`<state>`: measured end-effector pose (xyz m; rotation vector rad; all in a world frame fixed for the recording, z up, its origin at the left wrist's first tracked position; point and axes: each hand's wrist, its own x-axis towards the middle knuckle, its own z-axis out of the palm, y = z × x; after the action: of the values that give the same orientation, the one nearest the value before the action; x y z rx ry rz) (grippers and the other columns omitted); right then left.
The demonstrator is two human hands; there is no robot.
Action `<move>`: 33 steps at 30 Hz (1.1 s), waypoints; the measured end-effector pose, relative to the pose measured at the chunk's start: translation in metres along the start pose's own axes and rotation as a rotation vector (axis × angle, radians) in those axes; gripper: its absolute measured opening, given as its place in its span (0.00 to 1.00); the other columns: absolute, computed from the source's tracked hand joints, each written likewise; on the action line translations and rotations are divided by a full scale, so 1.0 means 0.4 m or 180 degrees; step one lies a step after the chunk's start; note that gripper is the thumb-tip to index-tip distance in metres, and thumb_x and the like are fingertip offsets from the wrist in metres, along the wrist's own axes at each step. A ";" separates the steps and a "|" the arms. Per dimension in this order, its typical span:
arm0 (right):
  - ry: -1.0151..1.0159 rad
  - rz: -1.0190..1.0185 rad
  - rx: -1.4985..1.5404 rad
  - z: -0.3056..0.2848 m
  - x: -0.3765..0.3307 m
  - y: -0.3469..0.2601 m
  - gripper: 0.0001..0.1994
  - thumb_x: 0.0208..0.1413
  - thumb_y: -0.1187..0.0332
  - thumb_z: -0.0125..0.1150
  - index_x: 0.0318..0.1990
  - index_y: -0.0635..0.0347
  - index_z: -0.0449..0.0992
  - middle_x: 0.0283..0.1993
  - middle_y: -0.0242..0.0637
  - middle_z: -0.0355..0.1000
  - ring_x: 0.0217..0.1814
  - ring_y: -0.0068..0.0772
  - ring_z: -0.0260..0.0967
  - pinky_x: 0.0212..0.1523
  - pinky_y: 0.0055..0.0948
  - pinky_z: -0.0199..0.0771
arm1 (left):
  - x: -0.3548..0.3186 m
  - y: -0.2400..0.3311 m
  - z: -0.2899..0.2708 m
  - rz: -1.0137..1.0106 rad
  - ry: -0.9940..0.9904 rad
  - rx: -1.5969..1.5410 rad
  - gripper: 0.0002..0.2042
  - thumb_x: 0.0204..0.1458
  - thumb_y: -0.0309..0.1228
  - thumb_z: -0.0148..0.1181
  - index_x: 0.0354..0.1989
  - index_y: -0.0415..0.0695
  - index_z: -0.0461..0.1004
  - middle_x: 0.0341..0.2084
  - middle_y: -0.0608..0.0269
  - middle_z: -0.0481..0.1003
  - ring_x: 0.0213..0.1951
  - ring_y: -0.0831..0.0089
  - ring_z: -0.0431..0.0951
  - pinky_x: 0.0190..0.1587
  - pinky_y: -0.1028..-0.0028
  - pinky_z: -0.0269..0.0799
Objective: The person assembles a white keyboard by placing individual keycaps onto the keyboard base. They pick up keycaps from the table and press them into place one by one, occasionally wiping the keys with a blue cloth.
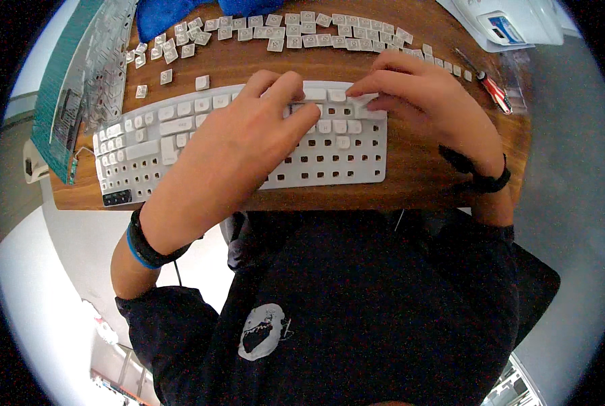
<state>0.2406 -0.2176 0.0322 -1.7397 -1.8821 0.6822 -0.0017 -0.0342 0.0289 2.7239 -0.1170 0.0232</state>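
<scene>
Lying flat: white keyboard (pixel 314 167), pale keycaps (pixel 176 126), dark square holes (pixel 320 159).

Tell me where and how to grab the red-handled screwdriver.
Grip the screwdriver by its thick handle, probably best from above and the near side: it lies with the handle end toward the person, its thin shaft pointing away, beside loose keycaps.

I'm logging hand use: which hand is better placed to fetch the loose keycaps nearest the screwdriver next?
Likely the right hand: at the right end of the keyboard, it is nearer those keycaps than the left hand.
</scene>
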 end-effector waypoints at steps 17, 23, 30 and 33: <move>-0.0479 0.0048 0.0311 -0.012 -0.049 -0.005 0.21 0.51 0.76 0.78 0.53 0.58 0.80 0.49 0.41 0.79 0.53 0.49 0.81 0.55 0.41 0.84 | -0.004 -0.003 0.005 0.0005 0.0026 -0.0014 0.23 0.49 0.25 0.72 0.55 0.44 0.74 0.56 0.53 0.72 0.62 0.48 0.73 0.62 0.56 0.79; -0.0463 0.0150 0.0188 -0.014 -0.046 -0.014 0.21 0.53 0.72 0.78 0.54 0.60 0.78 0.48 0.44 0.82 0.49 0.50 0.84 0.51 0.43 0.85 | -0.005 -0.010 0.014 0.0038 0.0088 0.0044 0.23 0.49 0.25 0.72 0.55 0.43 0.74 0.55 0.53 0.72 0.61 0.48 0.73 0.61 0.56 0.79; -0.0515 0.0300 0.0217 -0.011 -0.048 -0.010 0.20 0.57 0.69 0.77 0.55 0.60 0.78 0.47 0.46 0.82 0.49 0.50 0.84 0.50 0.43 0.85 | 0.000 -0.005 0.008 -0.0001 0.0035 -0.0028 0.22 0.49 0.24 0.72 0.54 0.43 0.75 0.54 0.53 0.73 0.60 0.47 0.74 0.61 0.56 0.79; -0.0494 0.0263 0.0205 -0.008 -0.050 -0.003 0.20 0.57 0.69 0.77 0.55 0.60 0.78 0.47 0.46 0.82 0.49 0.50 0.84 0.50 0.43 0.85 | 0.001 -0.006 0.013 0.0017 0.0099 -0.0039 0.21 0.49 0.23 0.71 0.53 0.43 0.75 0.53 0.54 0.73 0.60 0.48 0.74 0.61 0.56 0.79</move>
<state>0.2431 -0.2377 0.0352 -1.7767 -1.8746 0.9232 -0.0012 -0.0342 0.0234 2.7099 -0.1150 0.0659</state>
